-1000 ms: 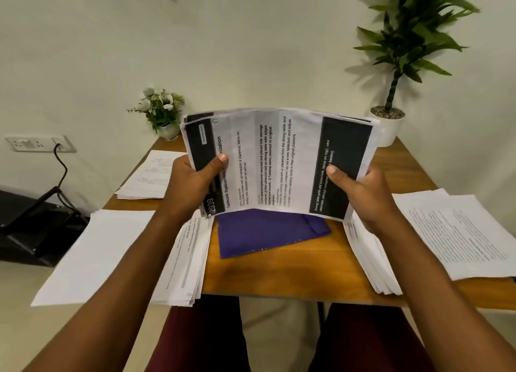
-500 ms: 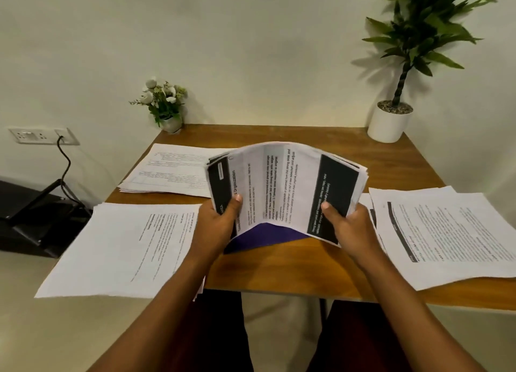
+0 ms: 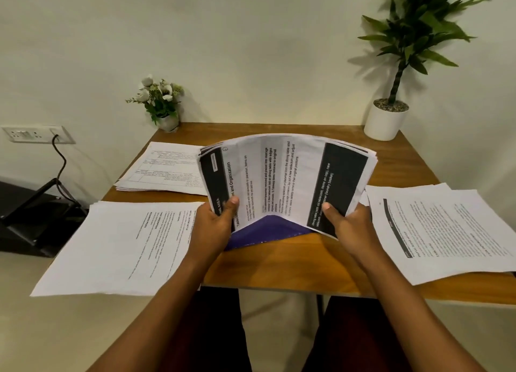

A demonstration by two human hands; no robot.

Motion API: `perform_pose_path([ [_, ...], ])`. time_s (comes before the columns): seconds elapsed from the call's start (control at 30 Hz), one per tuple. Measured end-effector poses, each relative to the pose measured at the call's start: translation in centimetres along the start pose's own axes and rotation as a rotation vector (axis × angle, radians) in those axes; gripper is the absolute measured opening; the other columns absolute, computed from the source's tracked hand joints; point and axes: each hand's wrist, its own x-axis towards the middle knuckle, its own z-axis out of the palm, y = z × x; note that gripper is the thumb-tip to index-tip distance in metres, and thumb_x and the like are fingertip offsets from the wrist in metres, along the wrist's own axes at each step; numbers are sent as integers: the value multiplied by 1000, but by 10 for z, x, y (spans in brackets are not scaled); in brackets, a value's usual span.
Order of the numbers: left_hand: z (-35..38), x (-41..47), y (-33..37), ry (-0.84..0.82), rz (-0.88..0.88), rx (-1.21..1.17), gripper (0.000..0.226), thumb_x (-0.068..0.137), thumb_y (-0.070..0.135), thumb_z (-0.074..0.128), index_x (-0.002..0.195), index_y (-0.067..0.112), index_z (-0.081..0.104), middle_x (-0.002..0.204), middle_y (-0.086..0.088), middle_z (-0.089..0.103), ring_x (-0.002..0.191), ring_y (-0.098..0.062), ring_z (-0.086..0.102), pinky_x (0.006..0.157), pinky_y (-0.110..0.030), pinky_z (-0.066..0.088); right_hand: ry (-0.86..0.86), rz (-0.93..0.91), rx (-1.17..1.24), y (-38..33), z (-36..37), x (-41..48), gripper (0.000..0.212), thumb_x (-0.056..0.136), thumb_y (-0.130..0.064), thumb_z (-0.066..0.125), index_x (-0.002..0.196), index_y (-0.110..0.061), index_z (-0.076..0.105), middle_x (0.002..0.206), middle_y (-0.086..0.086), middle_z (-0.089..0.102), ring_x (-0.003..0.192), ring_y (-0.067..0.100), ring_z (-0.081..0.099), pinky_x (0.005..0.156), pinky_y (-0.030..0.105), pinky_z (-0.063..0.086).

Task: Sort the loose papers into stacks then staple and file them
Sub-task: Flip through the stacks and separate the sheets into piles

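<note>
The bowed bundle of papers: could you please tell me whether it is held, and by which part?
Yes: the left hand pinches the bundle of papers at its near left edge, the right hand at its near right edge.

Bare forearms (image 3: 173,302), dark maroon trousers (image 3: 220,338).

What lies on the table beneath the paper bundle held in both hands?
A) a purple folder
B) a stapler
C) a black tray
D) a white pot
A: the purple folder shows on the table under the paper bundle, between the left hand and the right hand.
</note>
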Motion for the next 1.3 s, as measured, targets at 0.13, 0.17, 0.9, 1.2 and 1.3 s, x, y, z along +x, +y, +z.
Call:
perform_pose_path([
  [0.13,-3,12,11,-46,-113,-284,19,99,32,63,114,19,63,92,9,74,71,-5,75,52,-21,57,-1,-60,-24,-13,-14,10,29,93,-32,70,118,-21,58,109,-1,68,91,13,67,72,25,56],
  [0.17,-5,13,11,-50,-162,-365,20,100,31,63,118,22,63,99,5,76,82,-12,77,60,-30,62,13,-69,57,-15,-18,11,24,92,-30,70,112,-21,61,107,-1,71,87,14,71,68,23,57],
  [0.9,-53,32,57,-386,2,-386,57,89,44,62,144,31,54,127,6,72,106,-24,74,81,-44,63,-194,-82,412,-61,-11,11,23,96,-5,63,115,-17,65,104,-1,78,97,21,75,77,36,63],
  [1.2,-16,31,96,-413,228,-176,14,98,21,63,109,29,63,96,16,77,93,-8,75,74,-24,61,-103,-200,120,-81,3,32,12,93,-26,71,105,-24,68,98,-7,77,91,15,75,90,49,59],
  [1.3,-6,21,94,-363,241,-208,22,97,29,64,119,25,60,104,7,75,94,-10,74,71,-27,61,-100,-240,109,-85,3,31,5,95,-23,70,95,-27,68,91,-15,75,87,6,73,87,40,59],
])
